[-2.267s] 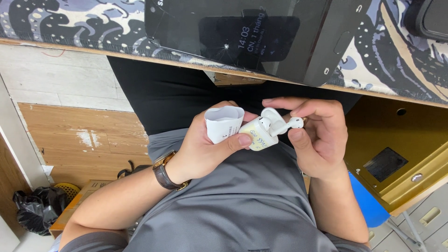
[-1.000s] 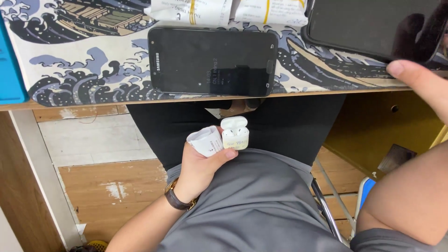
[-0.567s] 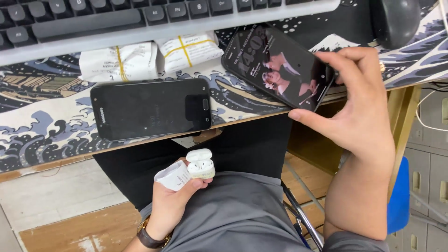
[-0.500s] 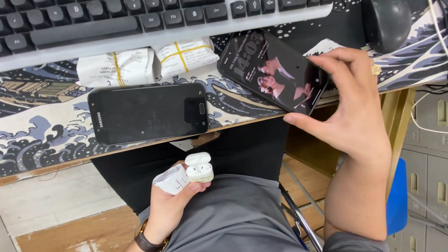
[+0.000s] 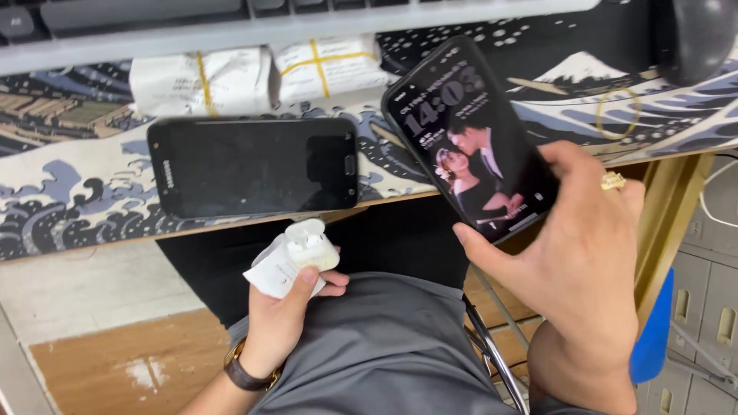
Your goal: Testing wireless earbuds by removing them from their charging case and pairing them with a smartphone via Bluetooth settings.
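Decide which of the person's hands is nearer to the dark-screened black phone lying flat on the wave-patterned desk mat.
Left. The left hand, holding a white earbud case, sits just below the dark-screened black phone. The right hand holds a lit phone further right.

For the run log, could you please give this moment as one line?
left hand: holds open white earbud case | right hand: holds lit phone | dark phone: on desk mat

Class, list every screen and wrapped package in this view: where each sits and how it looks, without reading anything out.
Lit phone: held in the right hand over the desk edge, black, showing a photo of two people.
Dark phone: flat on the wave-print mat, black, screen off.
Two white packages: beside the keyboard, yellow-banded.
White earbud case: open, in the left hand.
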